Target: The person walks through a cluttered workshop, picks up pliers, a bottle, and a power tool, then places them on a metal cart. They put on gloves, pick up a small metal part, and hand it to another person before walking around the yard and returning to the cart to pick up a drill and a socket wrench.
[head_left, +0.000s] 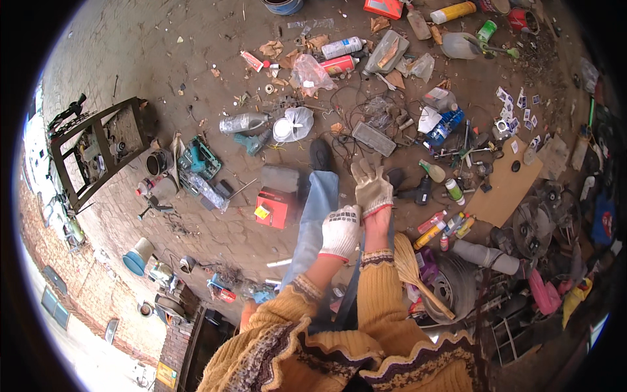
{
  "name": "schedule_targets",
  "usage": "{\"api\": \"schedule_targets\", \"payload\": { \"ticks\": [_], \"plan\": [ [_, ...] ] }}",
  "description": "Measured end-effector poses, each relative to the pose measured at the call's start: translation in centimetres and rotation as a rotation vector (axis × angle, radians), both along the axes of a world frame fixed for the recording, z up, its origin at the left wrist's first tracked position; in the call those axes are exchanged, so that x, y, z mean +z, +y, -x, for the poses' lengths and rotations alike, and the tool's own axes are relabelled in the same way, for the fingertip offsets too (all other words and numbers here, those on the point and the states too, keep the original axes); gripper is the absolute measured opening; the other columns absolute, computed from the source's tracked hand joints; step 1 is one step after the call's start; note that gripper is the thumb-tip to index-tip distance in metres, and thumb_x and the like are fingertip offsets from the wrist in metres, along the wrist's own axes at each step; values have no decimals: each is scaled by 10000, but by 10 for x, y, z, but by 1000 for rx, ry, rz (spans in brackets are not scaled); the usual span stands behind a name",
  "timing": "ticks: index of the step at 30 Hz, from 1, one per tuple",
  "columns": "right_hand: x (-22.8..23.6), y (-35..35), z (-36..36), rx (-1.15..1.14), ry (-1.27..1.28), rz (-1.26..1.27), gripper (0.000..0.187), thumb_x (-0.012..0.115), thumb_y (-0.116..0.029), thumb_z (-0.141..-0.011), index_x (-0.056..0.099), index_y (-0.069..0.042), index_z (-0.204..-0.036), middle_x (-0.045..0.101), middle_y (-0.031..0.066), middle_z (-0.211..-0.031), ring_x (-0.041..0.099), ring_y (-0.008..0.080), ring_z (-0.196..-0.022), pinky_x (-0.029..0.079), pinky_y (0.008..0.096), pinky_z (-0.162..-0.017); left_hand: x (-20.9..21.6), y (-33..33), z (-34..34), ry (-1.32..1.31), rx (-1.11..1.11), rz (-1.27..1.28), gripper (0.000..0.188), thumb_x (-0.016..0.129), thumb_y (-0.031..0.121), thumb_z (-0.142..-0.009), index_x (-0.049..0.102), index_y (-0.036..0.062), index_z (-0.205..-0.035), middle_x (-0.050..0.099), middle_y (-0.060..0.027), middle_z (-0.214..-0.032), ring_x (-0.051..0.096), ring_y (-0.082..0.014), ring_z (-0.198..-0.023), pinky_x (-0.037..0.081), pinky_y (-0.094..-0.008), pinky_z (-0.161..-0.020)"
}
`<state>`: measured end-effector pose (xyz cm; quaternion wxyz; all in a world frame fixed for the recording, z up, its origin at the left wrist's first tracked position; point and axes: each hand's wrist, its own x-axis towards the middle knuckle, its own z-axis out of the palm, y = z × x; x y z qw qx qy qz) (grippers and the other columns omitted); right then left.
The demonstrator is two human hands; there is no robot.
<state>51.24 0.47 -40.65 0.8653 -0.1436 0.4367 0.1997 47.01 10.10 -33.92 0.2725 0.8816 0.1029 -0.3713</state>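
Pointing lengthwise forward now, a soiled beige fabric glove [376, 196] is worn on the right hand [373, 185], spread and apparently empty; immediately left of its red-edged cuff [377, 210], the white-gloved left hand [341, 232] is held curled, its grip hidden.

Leftward, red box [277, 210] obstructs left hand [341, 232] (paving [243, 238] alongside leaves room).

L hand [341, 232] nr ctr, R hand [374, 188] just above, to its right. Box [279, 208] L of ctr; metal frame [139, 122] upper L; bucket [135, 258] lower L; spray can [343, 48] top ctr. Cardboard [503, 189] R, fan [532, 225] below. Broom [410, 261] lower R, prob. on wheel [454, 274].
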Motion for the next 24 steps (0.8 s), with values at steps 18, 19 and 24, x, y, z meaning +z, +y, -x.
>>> {"api": "schedule_targets", "payload": {
  "ticks": [18,19,24],
  "plan": [
    [-103,-144,55,352,-61,83,291,491,-236,-1012,582,-19,-1182,585,127,-1264,532,276,-1236,458,349,-1009,-30,-108,-22,-109,14,368,202,622,207,-853,560,58,-974,625,-140,-830,641,-317,-812,503,-438,-746],
    [-118,-149,55,357,-86,78,287,489,-234,-1011,583,-19,-1176,584,128,-1265,531,280,-1240,457,351,-1011,-29,-114,-19,-110,32,400,201,615,206,-858,560,56,-980,626,-142,-833,642,-319,-819,503,-441,-752],
    [-165,-155,51,8,-251,-464,500,460,-388,-989,506,1,-1301,428,170,-1461,388,354,-1359,317,455,-1120,-49,-126,-9,106,190,429,251,545,220,-946,616,95,-1151,660,-143,-949,657,-340,-866,510,-435,-793]
  ]
}}
